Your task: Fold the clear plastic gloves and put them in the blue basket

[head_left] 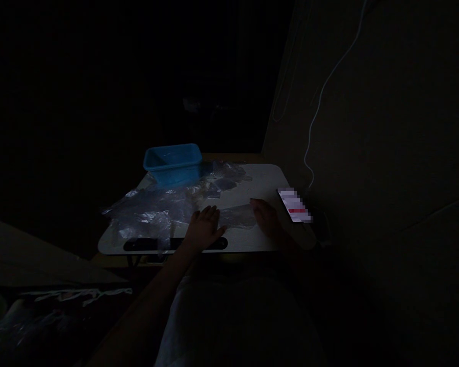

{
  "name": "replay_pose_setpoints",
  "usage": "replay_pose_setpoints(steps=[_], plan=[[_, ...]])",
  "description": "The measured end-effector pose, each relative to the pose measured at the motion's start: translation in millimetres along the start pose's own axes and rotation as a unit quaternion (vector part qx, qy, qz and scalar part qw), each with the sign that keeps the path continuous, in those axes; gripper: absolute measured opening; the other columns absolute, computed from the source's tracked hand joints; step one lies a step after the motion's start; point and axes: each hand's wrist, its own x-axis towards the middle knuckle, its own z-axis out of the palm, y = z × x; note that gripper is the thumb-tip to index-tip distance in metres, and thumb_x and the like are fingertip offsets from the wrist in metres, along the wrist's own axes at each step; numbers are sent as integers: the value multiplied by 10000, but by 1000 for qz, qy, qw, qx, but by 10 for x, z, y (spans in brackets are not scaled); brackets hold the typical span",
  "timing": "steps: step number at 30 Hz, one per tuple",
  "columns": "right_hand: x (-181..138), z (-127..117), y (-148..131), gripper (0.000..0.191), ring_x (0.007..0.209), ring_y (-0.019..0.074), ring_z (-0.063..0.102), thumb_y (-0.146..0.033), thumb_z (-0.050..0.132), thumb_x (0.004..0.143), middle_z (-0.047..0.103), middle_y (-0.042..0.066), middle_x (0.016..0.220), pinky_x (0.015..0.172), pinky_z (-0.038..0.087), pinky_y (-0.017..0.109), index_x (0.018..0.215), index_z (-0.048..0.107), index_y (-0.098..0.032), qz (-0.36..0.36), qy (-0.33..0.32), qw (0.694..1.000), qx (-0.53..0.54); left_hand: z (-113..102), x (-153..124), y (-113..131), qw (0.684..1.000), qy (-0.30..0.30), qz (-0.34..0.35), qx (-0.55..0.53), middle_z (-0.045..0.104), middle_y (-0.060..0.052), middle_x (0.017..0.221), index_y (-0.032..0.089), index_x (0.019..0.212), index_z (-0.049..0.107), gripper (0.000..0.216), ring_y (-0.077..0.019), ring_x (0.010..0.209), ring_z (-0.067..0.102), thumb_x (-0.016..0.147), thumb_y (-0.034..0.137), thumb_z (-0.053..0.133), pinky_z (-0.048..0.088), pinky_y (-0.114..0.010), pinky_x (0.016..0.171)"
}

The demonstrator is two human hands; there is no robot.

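In the dim head view, a clear plastic bag (237,216) lies flat on a small white table (262,178). My left hand (203,227) rests palm down at the bag's left end, its fingers stretched out. At the right end is my right hand (266,216), in deep shadow; its fingers look extended along the bag's edge. To the left of my left hand spreads a crumpled heap of clear plastic bags (153,209). More folded pieces of clear plastic (224,183) lie farther back.
A blue plastic basket (176,171) stands at the table's back left. A lit phone (294,205) lies by the right edge. A white cable (319,102) hangs along the wall on the right. The table's front edge has a dark slot (216,243).
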Motion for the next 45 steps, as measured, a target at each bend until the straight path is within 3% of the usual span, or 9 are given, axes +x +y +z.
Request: replay_pose_setpoints(steps=[4,6,8,10,14,19,37,45], plan=[[-65,434,-269,492,1277,156,307,-327,203,910,351,54,1393,1020,299,355,1390,192,-221,0,-108,986,131,-8,11,7,1000,-8,3,9,431,-174,1314,107,1206,474,540,-311,1223,363,814,473,406,308,-477,947],[-2,652,-339,505,1309,122,229,-332,112,924,243,41,1441,1032,279,359,1406,3,-232,23,-129,978,161,-16,14,12,1000,-10,1,13,437,-176,1308,108,1206,473,539,-311,1219,368,812,471,411,311,-476,943],[86,785,-379,508,1321,107,179,-355,50,923,174,47,1460,1047,254,362,1398,-71,-222,45,-140,975,168,-19,16,16,1000,-9,-2,11,444,-176,1302,112,1206,471,539,-309,1215,374,802,466,430,316,-473,939],[149,809,-407,547,1329,119,153,-419,52,914,163,64,1462,1066,224,357,1407,-11,-191,37,-167,976,137,-16,18,15,1000,-7,0,9,447,-173,1300,115,1202,475,536,-306,1214,376,790,457,449,318,-466,939],[125,658,-453,584,1328,193,174,-454,157,904,251,114,1430,1083,180,400,1370,254,-116,-55,-228,971,-40,-6,21,12,1000,-11,4,1,453,-166,1297,111,1199,482,538,-304,1211,378,776,442,458,312,-461,948],[14,551,-473,526,1311,193,231,-385,202,911,310,114,1403,1081,169,396,1336,332,-104,-115,-240,946,-182,-16,18,19,1000,2,-2,-11,474,-162,1279,140,1194,487,507,-301,1205,388,766,412,473,325,-472,935],[-17,334,-161,511,1286,261,284,-390,291,893,341,168,1372,1045,186,463,1288,409,-88,-113,-165,943,-265,-57,26,37,1000,-13,-8,8,456,-168,1295,124,1173,494,529,-302,1207,388,798,490,424,323,-456,938],[-20,215,22,481,1269,242,317,-340,247,905,370,158,1359,1009,253,473,1274,419,-82,-118,-140,922,-341,-59,25,40,999,-33,-14,31,428,-150,1324,130,1205,472,545,-286,1229,359,809,496,396,302,-444,960]])
